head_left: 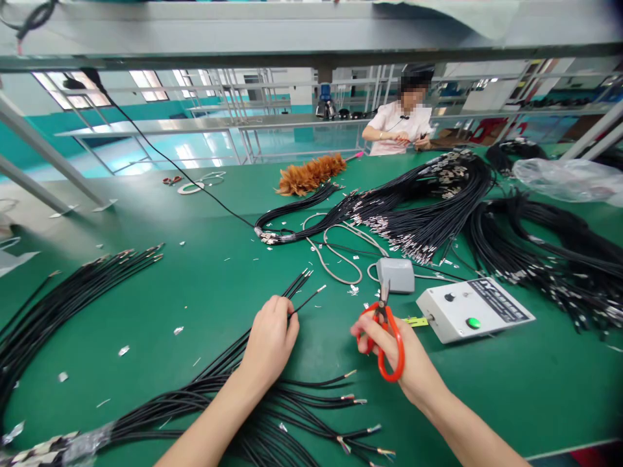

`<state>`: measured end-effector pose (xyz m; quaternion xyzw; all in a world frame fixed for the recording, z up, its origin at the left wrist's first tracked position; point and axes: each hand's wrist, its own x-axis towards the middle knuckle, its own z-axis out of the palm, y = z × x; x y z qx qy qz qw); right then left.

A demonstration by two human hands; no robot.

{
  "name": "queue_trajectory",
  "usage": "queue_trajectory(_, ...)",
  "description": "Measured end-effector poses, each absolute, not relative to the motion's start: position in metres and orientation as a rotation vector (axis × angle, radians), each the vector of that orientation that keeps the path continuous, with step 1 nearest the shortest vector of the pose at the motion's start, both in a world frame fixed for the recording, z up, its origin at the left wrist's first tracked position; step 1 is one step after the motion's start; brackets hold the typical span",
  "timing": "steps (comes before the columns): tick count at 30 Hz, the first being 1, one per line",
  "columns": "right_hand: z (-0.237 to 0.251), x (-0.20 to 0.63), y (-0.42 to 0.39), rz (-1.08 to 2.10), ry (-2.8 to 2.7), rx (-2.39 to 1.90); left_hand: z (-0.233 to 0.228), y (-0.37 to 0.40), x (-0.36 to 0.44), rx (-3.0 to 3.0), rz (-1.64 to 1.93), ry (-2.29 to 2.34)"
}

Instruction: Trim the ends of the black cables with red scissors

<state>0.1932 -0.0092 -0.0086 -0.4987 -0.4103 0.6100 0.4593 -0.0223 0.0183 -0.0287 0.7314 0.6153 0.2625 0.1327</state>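
Black cables (170, 403) lie in a long bunch on the green table (316, 353), at the person's near left, gathered at one end in clear wrap (90, 444). The left hand (270, 334) is closed around several of them, with their tips poking out past the fingers; one cable end (307, 301) splays off to the right, apart from its neighbours. Below the left forearm, other ends fan out, some showing coloured wires (387, 451).

Across from it, the right hand (413, 360) is wrapped about the red-handled scissors (383, 311), whose blades look nearly together, point away from the person and touch no cable. The step in hand appears to be picking out single ends for trimming. The next move seems to call for a steady left pinch on the lone end, with the blades brought across and spread around it, clear of the fingertips.

Just beyond the right hand sit a white box (474, 311) with a green button and a grey pedal (399, 275). Foil scraps (124, 351) dot the tabletop. Farther off lie a large cable pile (423, 214) and a brown feather duster (311, 174); behind them, a co-worker (402, 126) sits in white.
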Motion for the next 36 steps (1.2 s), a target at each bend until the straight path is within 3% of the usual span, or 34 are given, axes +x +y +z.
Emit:
queue_trajectory(11,-0.014,0.167,-0.016,1.627,-0.869,-0.953,-0.008,-0.045,0.011,1.990,0.871,1.228)
queue_trajectory(20,-0.032,0.156,-0.037,1.859,-0.518,-0.722,-0.005,-0.054,0.013,1.733,1.095,1.318)
queue_trajectory(36,-0.029,0.165,-0.032,1.759,-0.680,-0.779,-0.004,-0.055,0.015,1.328,1.013,1.215)
